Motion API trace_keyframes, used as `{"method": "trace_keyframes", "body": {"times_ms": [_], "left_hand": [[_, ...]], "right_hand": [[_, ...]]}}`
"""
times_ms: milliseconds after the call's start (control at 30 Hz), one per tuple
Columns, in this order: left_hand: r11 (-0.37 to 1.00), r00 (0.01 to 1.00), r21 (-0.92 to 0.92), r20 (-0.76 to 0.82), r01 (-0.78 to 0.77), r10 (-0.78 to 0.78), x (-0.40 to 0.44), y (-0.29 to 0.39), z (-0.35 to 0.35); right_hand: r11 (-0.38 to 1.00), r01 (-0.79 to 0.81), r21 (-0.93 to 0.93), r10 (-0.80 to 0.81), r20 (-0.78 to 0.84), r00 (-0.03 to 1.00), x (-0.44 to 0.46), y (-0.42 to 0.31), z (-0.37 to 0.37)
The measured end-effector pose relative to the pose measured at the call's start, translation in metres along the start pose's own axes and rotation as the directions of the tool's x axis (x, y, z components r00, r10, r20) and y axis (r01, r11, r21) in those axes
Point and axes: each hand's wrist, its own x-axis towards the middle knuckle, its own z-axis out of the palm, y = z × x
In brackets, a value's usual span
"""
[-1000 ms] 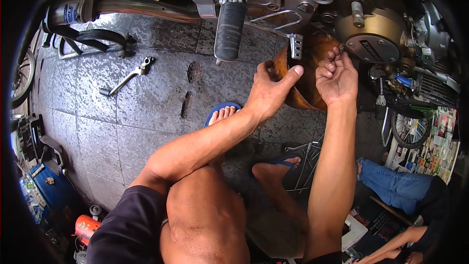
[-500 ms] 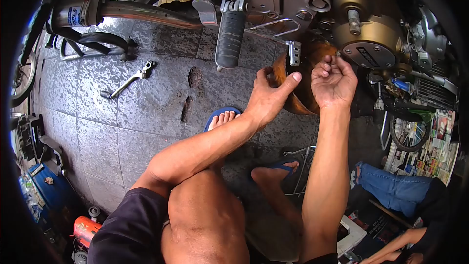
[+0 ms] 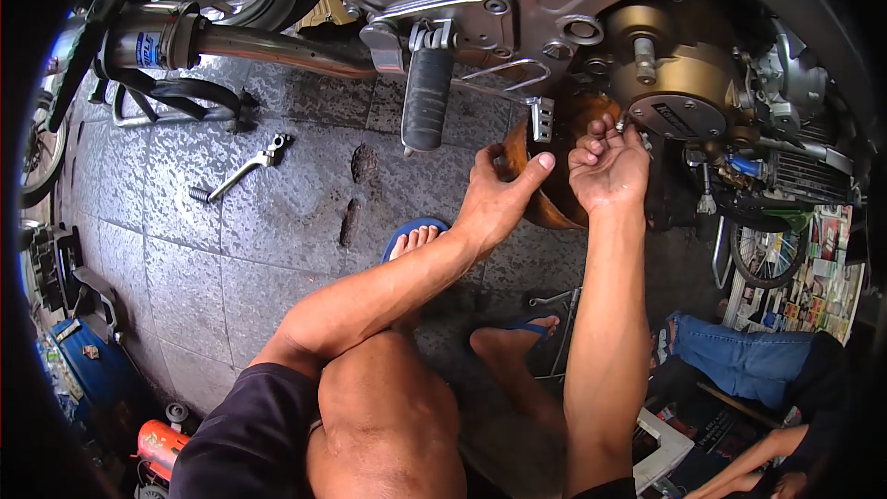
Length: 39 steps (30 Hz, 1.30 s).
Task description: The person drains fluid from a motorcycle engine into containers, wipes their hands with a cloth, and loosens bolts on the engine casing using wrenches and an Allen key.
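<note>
My left hand point(image 3: 499, 196) is at the left rim of an orange-brown curved basin point(image 3: 545, 208) under the motorcycle, fingers round the rim and thumb stretched out over it. My right hand point(image 3: 610, 171) is palm up under the gold engine cover point(image 3: 682, 74), its fingers curled and pinched near the cover's lower left edge. A small shiny piece shows by those fingertips, too small to name. Just above the basin hangs the brake pedal point(image 3: 542, 120). A splined shaft point(image 3: 644, 63) sticks out of the cover.
A rubber footpeg point(image 3: 428, 97) juts down left of my hands. On the wet tiles lies a kick-start lever point(image 3: 242, 174). The exhaust pipe point(image 3: 277, 48) runs along the upper left. Another person's jeans point(image 3: 739, 356) and arm point(image 3: 753, 462) are at lower right, near a bicycle wheel point(image 3: 771, 245).
The view has shifted slightly, so the motorcycle sits a little further left. Both hands keep their places at the basin and the engine cover, with the right fingers curled slightly differently.
</note>
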Motion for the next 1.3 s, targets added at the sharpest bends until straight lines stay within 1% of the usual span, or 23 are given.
{"method": "trace_keyframes", "body": {"times_ms": [100, 133, 200, 233, 267, 333, 367, 467, 500, 567, 600, 700, 733, 800, 867, 967, 1000, 1067, 1100, 1200, 1233, 1267, 1300], "left_hand": [[1.000, 1.000, 0.009, -0.011, 0.002, -0.002, 0.001, -0.002, 0.000], [1.000, 1.000, 0.011, -0.012, 0.008, -0.008, 0.002, -0.003, 0.000], [1.000, 1.000, 0.013, -0.015, 0.011, -0.011, 0.002, -0.002, -0.001], [1.000, 1.000, 0.015, -0.013, 0.014, -0.014, 0.001, 0.000, -0.001], [1.000, 1.000, 0.016, -0.011, 0.018, -0.018, 0.000, 0.001, -0.002], [0.998, 1.000, 0.052, -0.006, -0.018, 0.018, -0.001, 0.000, -0.002], [0.994, 0.999, 0.092, 0.002, -0.051, 0.051, -0.002, 0.000, -0.002], [0.993, 0.999, 0.114, -0.028, -0.033, 0.036, 0.002, -0.005, -0.002], [0.992, 0.999, 0.118, -0.024, -0.033, 0.036, 0.002, -0.005, -0.002], [1.000, 1.000, 0.025, -0.008, -0.009, 0.009, 0.003, -0.005, -0.002], [1.000, 1.000, -0.007, -0.003, 0.001, -0.001, 0.002, -0.005, -0.002], [1.000, 1.000, -0.010, 0.000, 0.016, -0.016, 0.001, -0.004, -0.003], [1.000, 1.000, -0.003, 0.005, 0.008, -0.008, 0.000, -0.003, -0.004], [1.000, 1.000, 0.008, 0.012, 0.001, -0.001, -0.001, -0.003, -0.006], [1.000, 0.999, -0.013, 0.028, -0.015, 0.016, 0.000, -0.008, -0.010], [0.997, 1.000, -0.072, 0.020, -0.018, 0.020, 0.005, -0.025, -0.017], [0.998, 0.999, -0.066, 0.027, -0.018, 0.019, 0.005, -0.028, -0.020], [0.994, 0.999, -0.102, 0.021, 0.029, -0.027, 0.004, -0.034, -0.027], [0.993, 1.000, -0.116, 0.017, 0.022, -0.020, 0.006, -0.039, -0.029], [0.996, 0.999, -0.081, -0.032, 0.027, -0.029, 0.008, -0.051, -0.033], [0.997, 0.999, -0.076, -0.033, 0.028, -0.030, 0.010, -0.053, -0.035], [1.000, 0.999, -0.005, -0.046, -0.008, 0.008, 0.011, -0.056, -0.038], [0.997, 0.997, 0.067, -0.055, -0.044, 0.047, 0.013, -0.059, -0.040]], "right_hand": [[0.997, 0.025, 0.072, -0.026, 0.015, 1.000, 0.003, 0.000, -0.004], [0.997, 0.025, 0.072, -0.027, 0.018, 0.999, 0.000, 0.001, -0.005], [0.996, 0.083, 0.015, -0.082, -0.039, 0.996, -0.007, 0.004, -0.006], [0.991, 0.126, -0.049, -0.130, -0.093, 0.987, -0.013, 0.007, -0.007], [0.991, 0.126, -0.051, -0.130, -0.090, 0.987, -0.020, 0.008, -0.009], [0.941, 0.160, -0.297, -0.216, -0.167, 0.962, -0.034, 0.009, -0.010], [0.919, 0.180, -0.351, -0.258, -0.190, 0.947, -0.043, 0.007, -0.009], [0.860, 0.218, -0.462, -0.327, -0.171, 0.929, -0.054, -0.007, -0.016], [0.861, 0.219, -0.458, -0.329, -0.175, 0.928, -0.058, -0.011, -0.018], [0.739, 0.254, -0.624, -0.423, -0.136, 0.896, -0.067, -0.018, -0.022], [0.739, 0.253, -0.624, -0.423, -0.137, 0.896, -0.070, -0.020, -0.026], [0.531, 0.271, -0.803, -0.484, -0.025, 0.875, -0.081, -0.024, -0.038], [0.532, 0.270, -0.802, -0.482, -0.025, 0.876, -0.084, -0.023, -0.041], [0.456, 0.234, -0.859, -0.478, -0.014, 0.878, -0.090, -0.022, -0.048], [0.465, 0.232, -0.854, -0.480, -0.023, 0.877, -0.093, -0.019, -0.054], [0.410, 0.212, -0.887, -0.444, 0.008, 0.896, -0.090, -0.014, -0.071], [0.416, 0.210, -0.885, -0.448, 0.002, 0.894, -0.087, -0.010, -0.078], [0.354, 0.272, -0.895, -0.445, 0.094, 0.890, -0.081, -0.003, -0.091], [0.337, 0.280, -0.899, -0.452, 0.106, 0.886, -0.079, 0.002, -0.093], [0.398, 0.230, -0.888, -0.422, 0.045, 0.905, -0.073, 0.014, -0.095], [0.400, 0.249, -0.882, -0.439, 0.054, 0.897, -0.068, 0.021, -0.100], [0.406, 0.247, -0.880, -0.438, 0.051, 0.898, -0.061, 0.028, -0.108], [0.338, 0.270, -0.901, -0.442, 0.101, 0.891, -0.053, 0.035, -0.116]]}}
